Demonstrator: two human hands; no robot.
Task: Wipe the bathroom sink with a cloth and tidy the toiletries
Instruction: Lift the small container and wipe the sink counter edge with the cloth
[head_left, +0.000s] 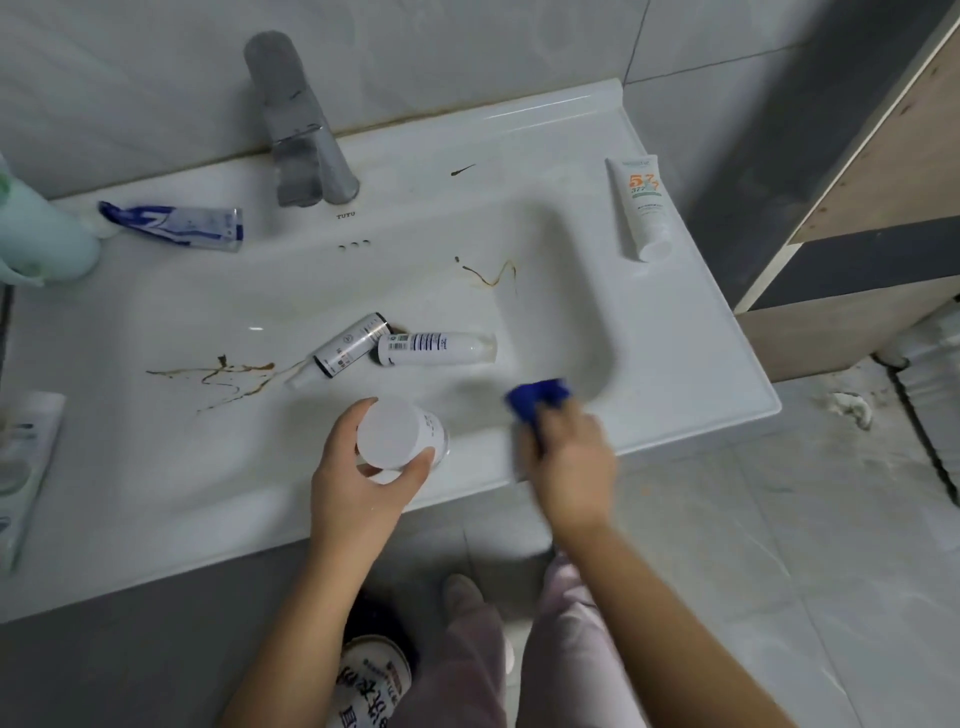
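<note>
Bunching a blue cloth (537, 397) in its curled fingers, the right hand (571, 462) is holding it at the front right wall of the white sink (571, 291), and its outline is blurred. The left hand (358, 483) is clasping a white bottle (400, 434), thumb and fingers wrapped round it, just above the front rim. Two more bottles (436, 348) are lying on their sides by the drain, long axes running roughly left to right, between the cloth and the large brown stain (234, 376). They probably need lifting out first; the left hand is nearer them, though occupied.
</note>
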